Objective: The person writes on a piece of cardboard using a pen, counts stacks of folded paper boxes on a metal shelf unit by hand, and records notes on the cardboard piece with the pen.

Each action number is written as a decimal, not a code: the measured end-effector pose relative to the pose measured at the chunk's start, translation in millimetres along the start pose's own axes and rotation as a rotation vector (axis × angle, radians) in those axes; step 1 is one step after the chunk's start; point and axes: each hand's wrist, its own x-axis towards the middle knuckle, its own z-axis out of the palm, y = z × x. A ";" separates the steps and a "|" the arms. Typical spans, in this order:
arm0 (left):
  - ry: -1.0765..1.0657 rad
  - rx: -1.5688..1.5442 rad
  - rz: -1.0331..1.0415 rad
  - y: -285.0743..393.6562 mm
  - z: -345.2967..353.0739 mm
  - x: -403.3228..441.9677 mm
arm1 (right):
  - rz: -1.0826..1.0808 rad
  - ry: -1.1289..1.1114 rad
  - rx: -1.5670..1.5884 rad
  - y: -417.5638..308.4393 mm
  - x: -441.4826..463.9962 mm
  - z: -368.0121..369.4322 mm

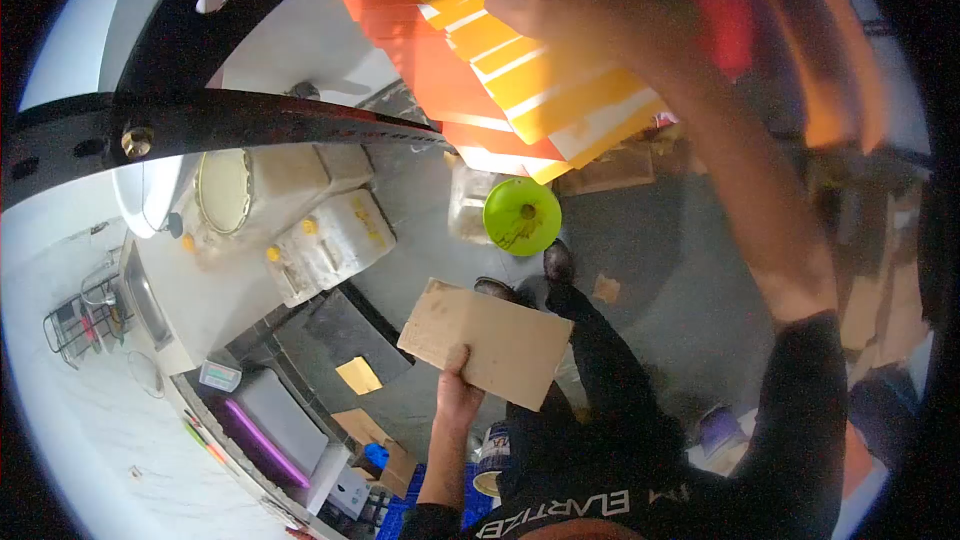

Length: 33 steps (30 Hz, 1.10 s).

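My left hand (459,392) grips a flat rectangular piece of brown cardboard (492,338) by its lower edge, thumb on top, in front of my legs. My right arm stretches up and forward, and the right hand (575,2) is over a fanned stack of yellow-orange and white sheets (560,105). Its thumb stands apart from the fingers, which blur near the top edge; whether they touch the sheets I cannot tell. Red-orange sheets (415,75) lie in overlapping rows just left of the yellow ones.
A black perforated metal bar (270,118) crosses the upper left. On the floor stand a bright green round container (522,208) and whitish plastic jerrycans (335,245). A metal sink (146,295) is at the left. A paint can (493,452) stands near my legs.
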 end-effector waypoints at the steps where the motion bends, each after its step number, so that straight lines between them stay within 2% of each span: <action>1: -0.006 -0.004 -0.007 0.1 -0.6 3.5 | 0.042 -0.024 0.020 -0.6 1.1 0.6; 4: -0.021 -0.006 -0.022 0.9 0.4 12.3 | 0.031 -0.025 -0.088 1.9 2.2 6.7; 7: -0.038 0.000 0.001 -0.2 2.6 17.6 | 0.091 -0.106 -0.021 0.2 3.4 8.2; 13: 0.002 -0.001 0.005 -2.9 1.7 21.7 | 0.040 -0.114 -0.085 -1.0 7.2 5.2; 16: 0.009 -0.019 0.002 -1.5 -2.1 21.3 | -0.056 -0.102 -0.085 1.3 7.7 3.0; 24: -0.008 -0.032 0.011 -3.8 -16.4 28.0 | -0.016 -0.157 -0.132 -0.7 9.0 -2.8; 28: -0.091 -0.057 0.034 -2.1 -12.4 26.1 | 0.002 -0.187 -0.156 -2.5 9.7 -6.3; 31: -0.102 -0.054 0.035 -0.7 -8.8 24.9 | 0.052 -0.333 -0.100 -1.0 14.4 -12.4; 33: -0.093 -0.050 0.030 -0.3 -6.8 23.5 | -0.035 -0.253 -0.161 11.2 11.3 -2.8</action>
